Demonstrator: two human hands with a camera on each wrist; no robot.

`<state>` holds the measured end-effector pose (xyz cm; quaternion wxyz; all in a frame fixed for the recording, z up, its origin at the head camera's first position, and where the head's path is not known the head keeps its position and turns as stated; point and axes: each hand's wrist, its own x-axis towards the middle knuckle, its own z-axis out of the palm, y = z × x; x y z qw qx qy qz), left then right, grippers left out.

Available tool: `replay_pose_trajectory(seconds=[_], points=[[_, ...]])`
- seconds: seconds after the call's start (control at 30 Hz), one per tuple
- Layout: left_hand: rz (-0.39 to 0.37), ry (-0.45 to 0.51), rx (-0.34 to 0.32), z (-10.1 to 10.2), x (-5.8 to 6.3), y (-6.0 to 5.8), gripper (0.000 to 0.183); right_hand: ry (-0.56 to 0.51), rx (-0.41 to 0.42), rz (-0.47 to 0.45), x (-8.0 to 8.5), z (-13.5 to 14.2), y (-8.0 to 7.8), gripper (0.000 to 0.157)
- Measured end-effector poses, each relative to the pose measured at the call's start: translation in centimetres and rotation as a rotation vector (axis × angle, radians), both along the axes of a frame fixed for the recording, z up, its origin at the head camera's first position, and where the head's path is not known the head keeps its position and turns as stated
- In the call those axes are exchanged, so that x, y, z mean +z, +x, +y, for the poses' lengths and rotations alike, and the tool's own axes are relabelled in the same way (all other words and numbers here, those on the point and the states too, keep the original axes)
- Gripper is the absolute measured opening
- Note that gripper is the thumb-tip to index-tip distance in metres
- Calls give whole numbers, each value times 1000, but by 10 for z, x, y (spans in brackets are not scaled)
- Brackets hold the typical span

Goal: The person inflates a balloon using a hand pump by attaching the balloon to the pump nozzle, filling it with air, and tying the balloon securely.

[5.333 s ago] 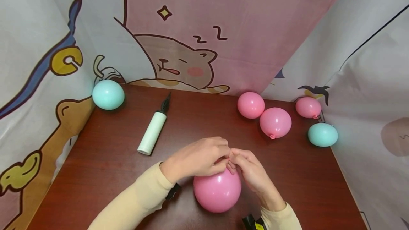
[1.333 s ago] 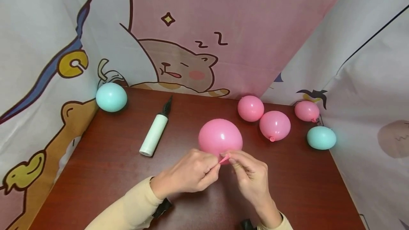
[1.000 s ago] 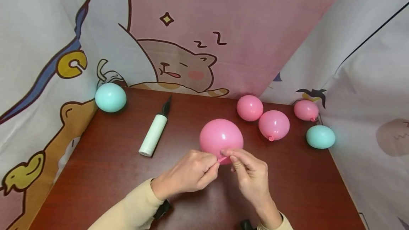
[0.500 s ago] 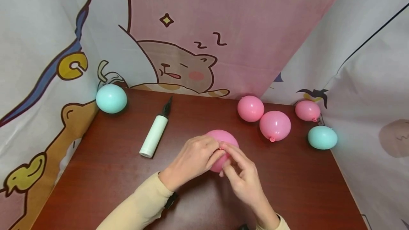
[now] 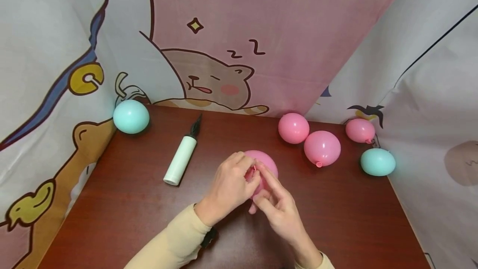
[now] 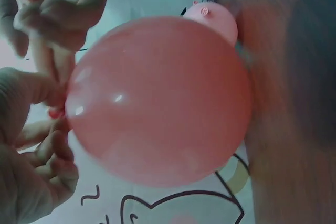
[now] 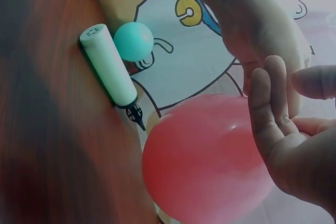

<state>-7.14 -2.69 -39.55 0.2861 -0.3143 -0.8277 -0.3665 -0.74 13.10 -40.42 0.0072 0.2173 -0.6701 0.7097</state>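
Observation:
An inflated pink balloon (image 5: 266, 162) is in front of me at mid-table, partly hidden behind both hands in the head view. My left hand (image 5: 229, 186) pinches its twisted neck with thumb and fingertips. From the right, my right hand (image 5: 281, 211) reaches in, its index finger stretched out to touch the neck and its thumb held apart. In the left wrist view the balloon (image 6: 163, 103) looks full and round, with a bit of red neck (image 6: 55, 113) between the fingertips. The exact wrap of the neck is hidden by fingers.
A white hand pump (image 5: 181, 159) with black nozzle lies left of the hands. A teal balloon (image 5: 131, 116) sits at the back left corner. Pink balloons (image 5: 322, 148) and another teal balloon (image 5: 378, 162) rest at the back right. Printed curtains (image 5: 284, 32) border the table (image 5: 130, 211).
The balloon went from below the hands to beyond them. Both hands then moved up and inward over it. My right fingers let go of their pinch, and the index finger now extends to the neck.

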Motion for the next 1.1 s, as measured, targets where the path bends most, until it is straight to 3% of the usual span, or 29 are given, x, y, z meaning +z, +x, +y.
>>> replay_pose_trajectory(seconds=[0.2, 0.43, 0.8, 1.1], points=[[108, 159, 75, 13, -9, -2, 16, -21, 43, -12, 0, -1, -1, 71], [185, 117, 87, 17, -14, -8, 11, -96, 88, -43, 2, 2, -2, 66], [123, 109, -5, 16, -13, -7, 18, -203, -25, -72, 5, 2, 1, 46], [123, 150, -36, 21, -8, -5, 20, -324, -28, 58, 5, 0, 4, 42]])
